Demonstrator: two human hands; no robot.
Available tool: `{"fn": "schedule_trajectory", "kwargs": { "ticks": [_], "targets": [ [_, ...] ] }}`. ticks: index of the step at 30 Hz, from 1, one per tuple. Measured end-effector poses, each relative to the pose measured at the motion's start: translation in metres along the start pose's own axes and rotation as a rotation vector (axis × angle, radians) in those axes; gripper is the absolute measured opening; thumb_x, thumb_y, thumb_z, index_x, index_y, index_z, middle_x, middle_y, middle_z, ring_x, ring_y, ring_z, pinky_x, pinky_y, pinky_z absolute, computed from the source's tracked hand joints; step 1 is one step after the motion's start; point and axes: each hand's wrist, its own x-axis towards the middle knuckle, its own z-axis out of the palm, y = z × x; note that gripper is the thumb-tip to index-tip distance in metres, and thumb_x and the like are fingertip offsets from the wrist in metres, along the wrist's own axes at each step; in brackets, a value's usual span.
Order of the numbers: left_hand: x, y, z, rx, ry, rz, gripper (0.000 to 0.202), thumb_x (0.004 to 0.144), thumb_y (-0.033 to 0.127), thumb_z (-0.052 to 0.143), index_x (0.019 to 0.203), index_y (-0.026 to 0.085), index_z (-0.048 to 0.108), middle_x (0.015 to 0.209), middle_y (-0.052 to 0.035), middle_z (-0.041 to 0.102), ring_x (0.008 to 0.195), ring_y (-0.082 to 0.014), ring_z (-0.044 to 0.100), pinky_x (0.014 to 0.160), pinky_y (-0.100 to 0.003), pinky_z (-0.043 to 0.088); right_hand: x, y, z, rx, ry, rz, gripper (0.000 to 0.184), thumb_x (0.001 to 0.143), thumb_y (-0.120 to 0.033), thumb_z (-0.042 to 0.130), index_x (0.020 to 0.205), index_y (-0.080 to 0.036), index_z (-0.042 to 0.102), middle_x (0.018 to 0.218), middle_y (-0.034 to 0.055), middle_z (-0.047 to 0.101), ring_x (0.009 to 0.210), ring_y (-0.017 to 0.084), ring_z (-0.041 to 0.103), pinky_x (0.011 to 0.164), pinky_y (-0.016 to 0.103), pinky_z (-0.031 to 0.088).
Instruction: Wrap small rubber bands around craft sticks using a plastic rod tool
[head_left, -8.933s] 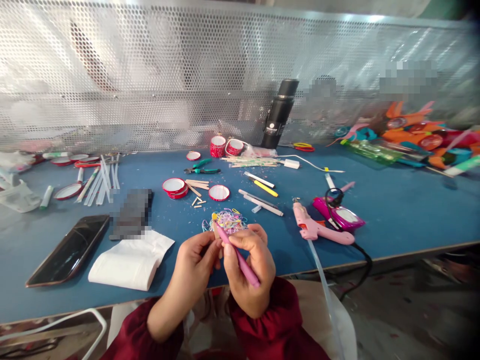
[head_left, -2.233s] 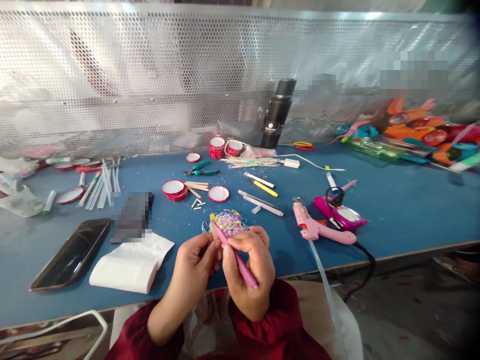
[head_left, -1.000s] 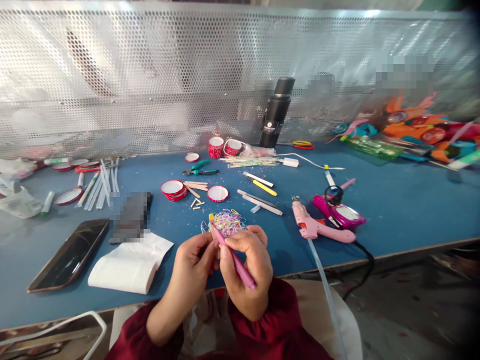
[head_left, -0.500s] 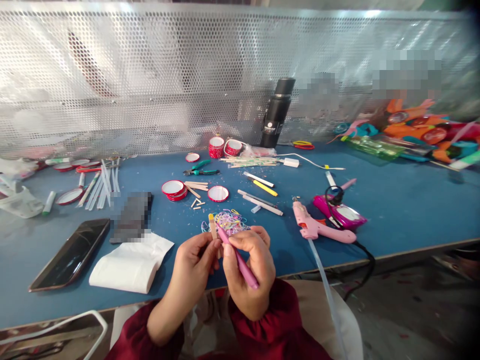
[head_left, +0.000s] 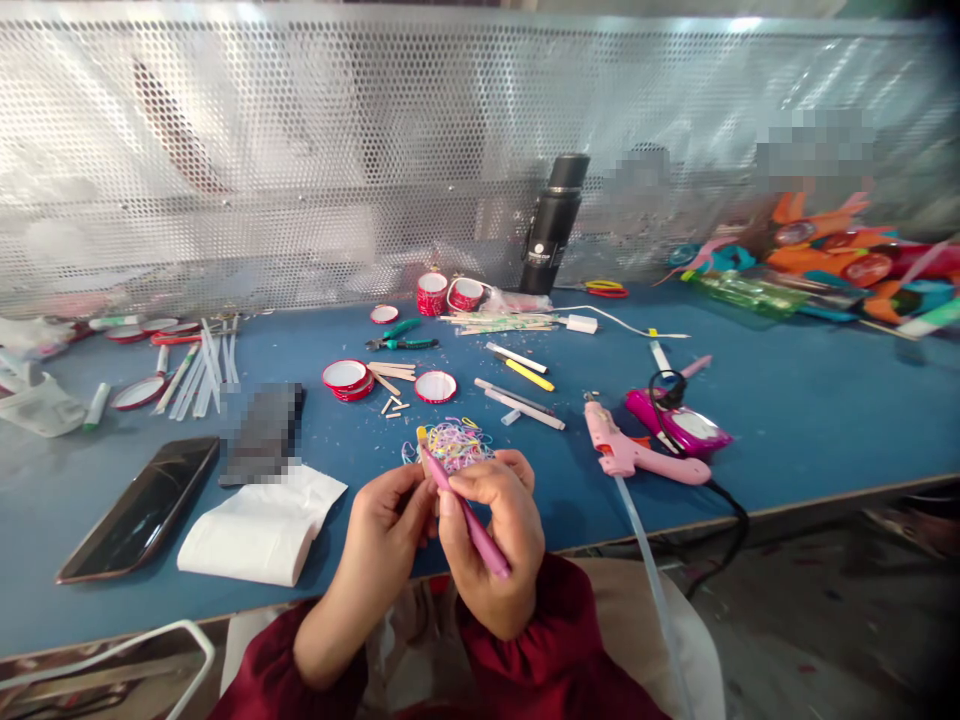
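Observation:
My left hand (head_left: 391, 515) pinches a flat wooden craft stick (head_left: 422, 437) upright; its top end is yellow. A pink-purple marker (head_left: 480, 530) is gripped in my right hand (head_left: 499, 520), its tip touching or very near the stick just below the yellow end. Most of the stick is hidden behind my fingers and the marker. Right behind my hands lies a tangled heap of coloured rubber bands (head_left: 459, 440). Several capped and uncapped pens, among them a yellow marker (head_left: 529, 375), lie beyond the heap.
A pink glue gun (head_left: 619, 450) rests to the right, a glue stick trailing over the table edge. Red-rimmed lids (head_left: 436, 387), green pliers (head_left: 405, 343) and a black bottle (head_left: 553, 230) stand farther back. At left lie a phone (head_left: 142, 510) and white tissue (head_left: 251, 540).
My right hand has shifted slightly left, bringing the marker's tip across to the stick near its yellow end. My left hand has stayed nearly still.

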Motion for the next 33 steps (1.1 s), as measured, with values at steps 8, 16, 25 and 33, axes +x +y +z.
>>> {"fn": "schedule_trajectory", "kwargs": {
  "ticks": [8,16,25,33],
  "targets": [
    [-0.0004,0.0019,0.0,0.005,-0.012,-0.015,0.042,0.091,0.054,0.065,0.072,0.017,0.063,0.058,0.0021,0.053,0.052,-0.011,0.046,0.049,-0.021,0.037,0.0013,0.0,0.0001,-0.015,0.029,0.014,0.013,0.093,-0.009,0.063,0.096,-0.022,0.061,0.081,-0.0032,0.07,0.077,0.016,0.07,0.099,0.042,0.046],
    [-0.0008,0.0004,0.0,-0.005,-0.023,-0.02,0.041,0.091,0.052,0.066,0.073,0.016,0.064,0.059,0.0021,0.053,0.053,-0.0105,0.044,0.05,-0.021,0.037,-0.001,0.0004,0.0002,-0.019,0.036,0.024,0.014,0.093,-0.009,0.063,0.098,-0.023,0.061,0.083,-0.0029,0.071,0.078,0.015,0.07,0.101,0.042,0.045],
    [-0.0001,0.0017,0.0004,-0.006,-0.018,-0.027,0.043,0.09,0.055,0.067,0.073,0.016,0.065,0.058,0.0018,0.053,0.052,-0.0106,0.044,0.049,-0.021,0.037,-0.0003,0.0005,0.0001,-0.034,0.036,0.035,0.014,0.093,-0.011,0.063,0.098,-0.023,0.061,0.083,-0.0023,0.072,0.078,0.017,0.07,0.099,0.044,0.046],
    [-0.0003,0.0018,0.0004,-0.003,-0.016,-0.029,0.044,0.089,0.056,0.068,0.073,0.016,0.066,0.058,0.0017,0.053,0.052,-0.0108,0.045,0.049,-0.021,0.037,-0.0004,0.0009,-0.0002,-0.025,0.034,0.035,0.015,0.093,-0.01,0.063,0.1,-0.023,0.062,0.086,-0.0022,0.073,0.08,0.016,0.071,0.1,0.043,0.046]
  ]
}}
